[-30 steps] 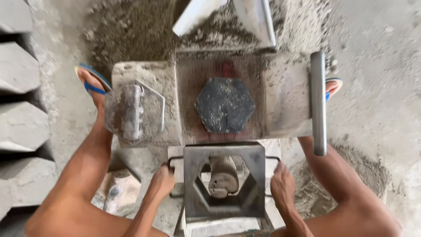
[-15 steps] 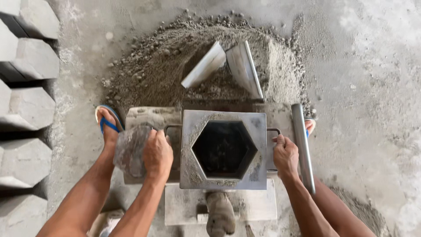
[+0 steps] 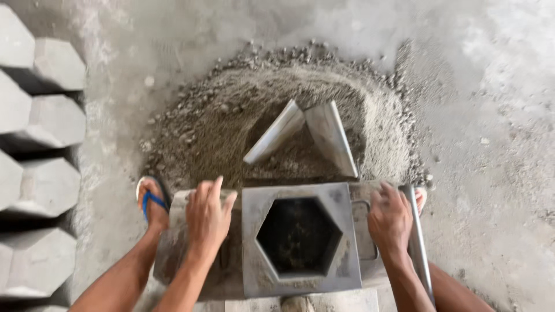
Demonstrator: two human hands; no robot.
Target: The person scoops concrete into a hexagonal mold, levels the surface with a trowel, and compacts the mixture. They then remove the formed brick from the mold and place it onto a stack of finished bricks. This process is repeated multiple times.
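Head view: I see the hexagonal steel mould [image 3: 300, 238] at bottom centre. Left hand [image 3: 208, 216] rests flat, fingers together, just left of it; right hand [image 3: 390, 219] curls beside the metal bar [image 3: 417, 242]. Sand-cement heap [image 3: 231, 121] with shovel [image 3: 303, 136] above; hexagonal blocks [image 3: 40, 133] stacked far left.

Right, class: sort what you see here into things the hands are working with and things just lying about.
In use:
left hand
right hand
hexagonal metal mould
metal lever bar

Lying about:
hexagonal concrete blocks
scoop in the mix pile
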